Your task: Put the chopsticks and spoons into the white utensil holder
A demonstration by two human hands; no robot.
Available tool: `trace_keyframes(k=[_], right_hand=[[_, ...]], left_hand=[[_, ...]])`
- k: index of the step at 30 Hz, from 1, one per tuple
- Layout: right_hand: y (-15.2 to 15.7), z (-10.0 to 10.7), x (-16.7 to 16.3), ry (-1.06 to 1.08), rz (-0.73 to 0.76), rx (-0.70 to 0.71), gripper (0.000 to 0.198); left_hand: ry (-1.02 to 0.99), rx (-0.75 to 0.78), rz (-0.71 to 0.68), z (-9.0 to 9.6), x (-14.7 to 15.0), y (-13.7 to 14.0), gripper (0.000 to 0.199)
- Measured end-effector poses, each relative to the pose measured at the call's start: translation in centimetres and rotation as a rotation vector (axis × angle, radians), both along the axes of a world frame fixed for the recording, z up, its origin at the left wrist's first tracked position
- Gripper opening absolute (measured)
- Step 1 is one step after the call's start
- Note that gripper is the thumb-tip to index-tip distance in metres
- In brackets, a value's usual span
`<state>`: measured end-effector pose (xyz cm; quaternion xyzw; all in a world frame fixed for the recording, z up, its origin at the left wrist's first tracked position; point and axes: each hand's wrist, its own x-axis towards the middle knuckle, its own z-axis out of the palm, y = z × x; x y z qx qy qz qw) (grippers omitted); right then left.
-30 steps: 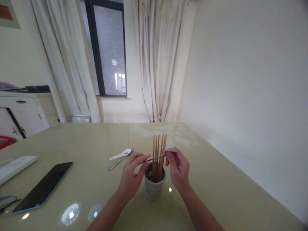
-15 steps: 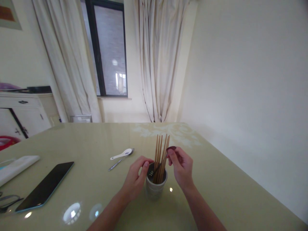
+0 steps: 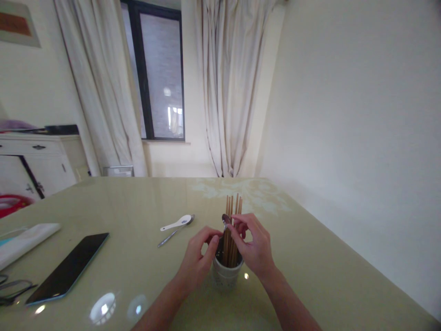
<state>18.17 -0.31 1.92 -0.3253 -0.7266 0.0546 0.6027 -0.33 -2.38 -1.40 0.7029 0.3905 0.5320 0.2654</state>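
A grey cup (image 3: 226, 276) stands on the table, holding several upright wooden chopsticks (image 3: 230, 248). My left hand (image 3: 199, 255) is at the cup's left rim, thumb and fingers closed around that edge. Above the cup, my right hand (image 3: 254, 243) pinches a metal spoon (image 3: 226, 219) just below its bowl. The bowl points up in front of the chopsticks, and the handle is mostly hidden by the fingers and the cup. To the left lie a white spoon (image 3: 176, 223) and a second metal spoon (image 3: 168, 239), the white one partly over the metal one.
A black tablet or phone (image 3: 69, 269) lies on the glossy table (image 3: 138, 207) at left, with eyeglasses (image 3: 15, 289) and a white object (image 3: 31, 241) beside it. A wall (image 3: 361, 138) borders the table's right side. Curtains (image 3: 230, 92) hang beyond its far edge.
My right hand has moved left with the spoon, bringing its bowl from the right of the chopsticks to their front left. My left hand remains at the cup's rim.
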Motion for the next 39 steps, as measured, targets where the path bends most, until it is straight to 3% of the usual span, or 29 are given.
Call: trace_keyframes(k=[3,6,9,11,13,16,22,29,33,35,39], right_hand=[[0.6,-0.3,0.4,0.135,-0.074,-0.016,0.011],[1.9,-1.3,0.9,0.396,-0.105,-0.156,0.022],[3.5,-2.7,1.1,0.565,-0.053,-0.376,0.037],[4.3,-3.8,1.0,0.605,-0.001,-0.523,0.044],[4.7,-4.6,0.6,0.61,0.042,-0.628,0.046],[4.5,-5.2,-0.1,0.593,0.112,-0.718,0.045],[3.2,-4.7,-1.1,0.62,0.24,-0.76,0.039],[4.0,-5.6,-1.8,0.632,0.206,-0.844,0.046],[4.5,-6.3,-2.1,0.634,0.224,-0.901,0.06],[4.4,-6.1,-2.1,0.618,0.249,-0.913,0.065],[3.8,-5.2,-1.8,0.601,0.274,-0.853,0.054]], left_hand=[[-0.007,-0.033,0.001,-0.2,0.1,0.3,0.035],[0.0,-0.059,0.075,-0.6,-0.7,1.5,0.04],[0.153,-0.027,0.337,-1.2,-3.1,3.1,0.042],[0.39,0.003,0.598,-1.8,-5.3,4.1,0.034],[0.611,-0.063,0.8,-2.7,-7.4,4.7,0.036],[0.734,-0.127,0.886,-4.2,-9.5,5.2,0.039],[0.628,0.01,0.91,-6.4,-10.9,6.0,0.035],[0.451,0.147,0.869,-5.5,-10.2,7.0,0.057],[0.38,0.206,0.726,-4.7,-6.4,6.4,0.053],[0.321,0.19,0.551,-4.5,-4.1,5.6,0.05],[0.202,0.121,0.375,-4.0,-1.5,4.1,0.042]])
